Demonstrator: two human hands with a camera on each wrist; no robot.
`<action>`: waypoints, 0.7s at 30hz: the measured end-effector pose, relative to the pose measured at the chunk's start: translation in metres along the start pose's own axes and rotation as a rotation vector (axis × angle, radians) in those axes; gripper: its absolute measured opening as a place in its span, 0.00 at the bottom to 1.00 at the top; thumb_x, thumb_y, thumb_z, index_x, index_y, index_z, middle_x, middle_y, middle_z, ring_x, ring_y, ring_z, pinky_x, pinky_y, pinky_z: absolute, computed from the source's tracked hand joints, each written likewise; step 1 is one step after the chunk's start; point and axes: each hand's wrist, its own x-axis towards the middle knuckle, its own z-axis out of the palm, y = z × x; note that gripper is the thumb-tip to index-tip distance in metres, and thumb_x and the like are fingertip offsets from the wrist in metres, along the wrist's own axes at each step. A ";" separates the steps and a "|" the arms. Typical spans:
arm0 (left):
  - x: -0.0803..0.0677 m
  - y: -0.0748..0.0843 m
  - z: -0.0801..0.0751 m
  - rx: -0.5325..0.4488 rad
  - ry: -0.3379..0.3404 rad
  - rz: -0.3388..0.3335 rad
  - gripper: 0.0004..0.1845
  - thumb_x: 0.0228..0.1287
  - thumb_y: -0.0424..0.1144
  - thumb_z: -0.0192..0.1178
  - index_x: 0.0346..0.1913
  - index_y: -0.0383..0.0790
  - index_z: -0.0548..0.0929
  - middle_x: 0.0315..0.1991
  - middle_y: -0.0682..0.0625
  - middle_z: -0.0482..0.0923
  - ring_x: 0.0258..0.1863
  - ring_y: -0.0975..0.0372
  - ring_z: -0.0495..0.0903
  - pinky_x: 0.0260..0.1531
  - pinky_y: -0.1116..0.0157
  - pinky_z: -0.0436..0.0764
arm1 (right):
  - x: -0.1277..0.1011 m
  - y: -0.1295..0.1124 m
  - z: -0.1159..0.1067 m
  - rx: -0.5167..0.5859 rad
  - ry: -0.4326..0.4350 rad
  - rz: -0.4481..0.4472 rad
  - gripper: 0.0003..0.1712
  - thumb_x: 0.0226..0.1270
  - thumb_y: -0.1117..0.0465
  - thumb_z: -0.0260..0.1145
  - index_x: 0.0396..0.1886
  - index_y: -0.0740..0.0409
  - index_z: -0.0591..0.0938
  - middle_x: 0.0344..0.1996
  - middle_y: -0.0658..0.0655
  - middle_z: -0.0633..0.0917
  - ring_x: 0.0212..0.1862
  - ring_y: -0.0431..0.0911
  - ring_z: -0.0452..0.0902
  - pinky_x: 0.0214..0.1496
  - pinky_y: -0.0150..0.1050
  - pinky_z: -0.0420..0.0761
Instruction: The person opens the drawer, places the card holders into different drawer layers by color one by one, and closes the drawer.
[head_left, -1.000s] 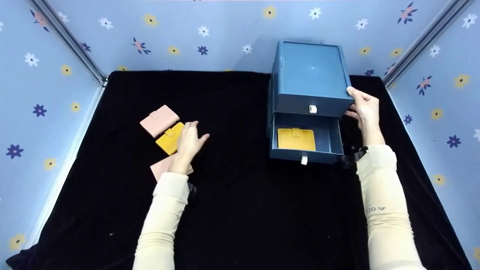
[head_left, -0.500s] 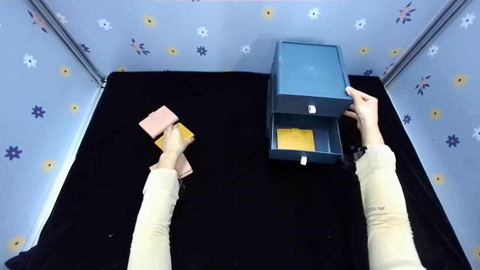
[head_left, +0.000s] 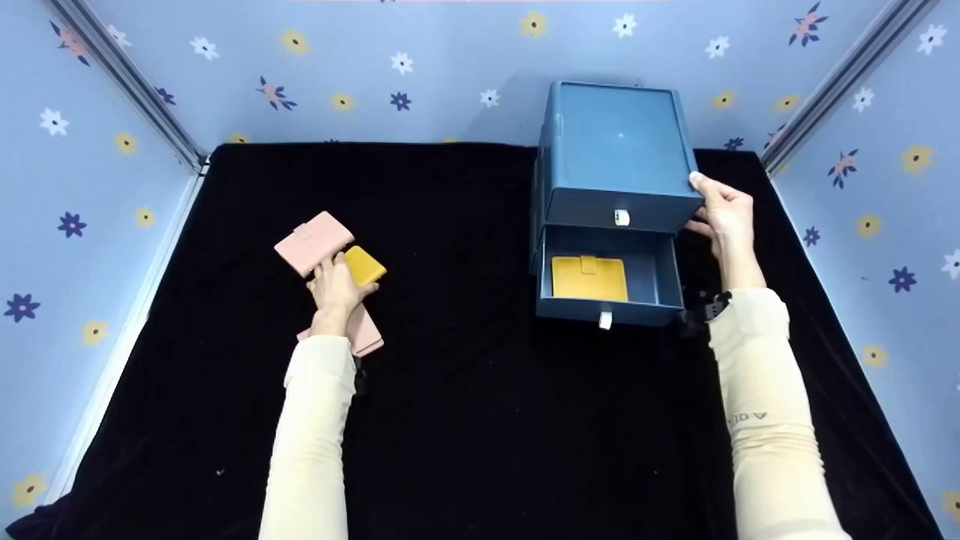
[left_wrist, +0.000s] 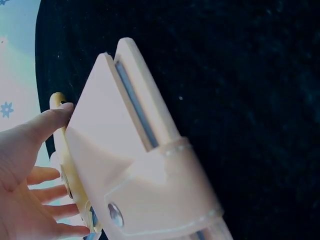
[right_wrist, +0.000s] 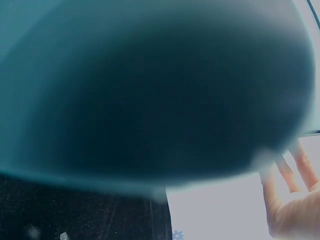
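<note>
On black velvety cloth point(head_left: 465, 420), between a pink leather-like notebook point(head_left: 315, 241) and a second pink notebook point(head_left: 364, 334), the left hand point(head_left: 335, 290) grips a yellow rectangular leather-like notebook point(head_left: 364, 265), whose long axis slants from near left to far right. The right hand point(head_left: 729, 221) pinches the front right corner of a blue plastic drawer unit point(head_left: 622, 142).

I stretch my left forearm point(head_left: 311, 427) and right forearm point(head_left: 769, 405) out ahead of me, well apart, each slanting slightly inward. My left hand point(head_left: 335, 289) is back up, gripping between the thumb point(left_wrist: 40, 127) on my right and spread fingers point(left_wrist: 52, 195) opposite. My right hand point(head_left: 726, 217) grips too, its thumb uppermost, the other fingers lower down.
</note>
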 end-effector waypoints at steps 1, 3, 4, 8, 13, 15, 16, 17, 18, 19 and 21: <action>0.000 0.000 0.000 0.001 -0.003 -0.007 0.43 0.43 0.45 0.68 0.60 0.28 0.61 0.56 0.34 0.60 0.56 0.42 0.58 0.49 0.40 0.59 | 0.000 0.000 0.000 0.001 0.000 0.000 0.26 0.43 0.53 0.73 0.44 0.59 0.81 0.32 0.53 0.80 0.27 0.42 0.80 0.27 0.35 0.79; 0.001 0.001 0.001 0.004 -0.014 -0.026 0.43 0.43 0.45 0.68 0.61 0.29 0.61 0.57 0.34 0.59 0.56 0.41 0.58 0.49 0.38 0.57 | 0.000 0.000 0.000 0.003 -0.001 0.002 0.27 0.43 0.53 0.73 0.44 0.59 0.81 0.32 0.53 0.80 0.27 0.42 0.81 0.26 0.35 0.79; 0.001 0.002 0.001 0.007 -0.019 -0.037 0.43 0.43 0.46 0.68 0.61 0.30 0.60 0.57 0.34 0.58 0.56 0.41 0.58 0.49 0.37 0.56 | 0.001 0.000 -0.001 0.004 -0.001 0.003 0.27 0.43 0.53 0.73 0.45 0.59 0.81 0.31 0.53 0.80 0.27 0.42 0.81 0.26 0.35 0.79; 0.001 0.003 0.002 0.004 -0.036 -0.070 0.44 0.44 0.46 0.68 0.62 0.31 0.58 0.58 0.34 0.56 0.56 0.40 0.57 0.47 0.34 0.55 | 0.001 0.000 0.000 0.008 -0.005 0.006 0.27 0.43 0.53 0.73 0.45 0.60 0.80 0.27 0.52 0.82 0.27 0.42 0.81 0.25 0.34 0.79; 0.000 0.003 0.003 -0.002 -0.020 -0.073 0.44 0.45 0.46 0.68 0.63 0.31 0.59 0.58 0.35 0.57 0.54 0.42 0.58 0.45 0.38 0.61 | 0.001 -0.001 0.000 0.023 -0.010 0.005 0.27 0.42 0.53 0.73 0.44 0.60 0.81 0.24 0.53 0.82 0.26 0.43 0.81 0.24 0.35 0.79; 0.000 0.002 0.003 -0.006 -0.008 -0.068 0.43 0.45 0.46 0.68 0.62 0.31 0.60 0.58 0.35 0.58 0.54 0.42 0.59 0.46 0.40 0.62 | 0.001 -0.001 0.000 0.025 -0.009 0.005 0.26 0.42 0.54 0.74 0.44 0.60 0.81 0.24 0.53 0.82 0.26 0.43 0.81 0.24 0.35 0.79; 0.000 0.002 0.003 -0.008 -0.004 -0.065 0.43 0.45 0.45 0.68 0.62 0.31 0.60 0.58 0.35 0.58 0.54 0.43 0.59 0.46 0.40 0.62 | 0.001 -0.001 0.000 0.025 -0.007 0.007 0.26 0.42 0.54 0.74 0.43 0.60 0.81 0.24 0.53 0.82 0.26 0.43 0.81 0.24 0.35 0.79; 0.000 0.002 0.004 -0.010 -0.002 -0.063 0.43 0.45 0.45 0.68 0.62 0.31 0.60 0.57 0.35 0.58 0.54 0.43 0.59 0.46 0.41 0.62 | 0.001 -0.001 0.000 0.025 -0.006 0.008 0.26 0.42 0.54 0.74 0.43 0.60 0.81 0.24 0.53 0.82 0.26 0.43 0.81 0.25 0.36 0.79; 0.000 0.002 0.004 -0.013 0.001 -0.061 0.42 0.45 0.45 0.68 0.62 0.31 0.61 0.57 0.35 0.58 0.54 0.43 0.58 0.47 0.41 0.62 | 0.001 0.000 0.000 0.026 -0.005 0.010 0.26 0.42 0.54 0.74 0.43 0.60 0.82 0.24 0.53 0.82 0.26 0.43 0.81 0.25 0.36 0.79; 0.001 0.002 0.004 -0.013 0.004 -0.060 0.42 0.45 0.44 0.68 0.62 0.31 0.61 0.57 0.35 0.59 0.54 0.43 0.58 0.47 0.41 0.61 | 0.001 0.000 0.000 0.027 -0.005 0.011 0.25 0.42 0.54 0.74 0.42 0.60 0.82 0.24 0.53 0.82 0.26 0.43 0.81 0.25 0.36 0.79; 0.001 0.002 0.004 -0.015 0.008 -0.056 0.42 0.44 0.44 0.68 0.62 0.31 0.61 0.57 0.35 0.59 0.55 0.43 0.58 0.47 0.40 0.61 | 0.001 0.000 0.000 0.026 -0.004 0.011 0.26 0.42 0.54 0.74 0.43 0.60 0.81 0.24 0.53 0.82 0.26 0.43 0.81 0.25 0.36 0.79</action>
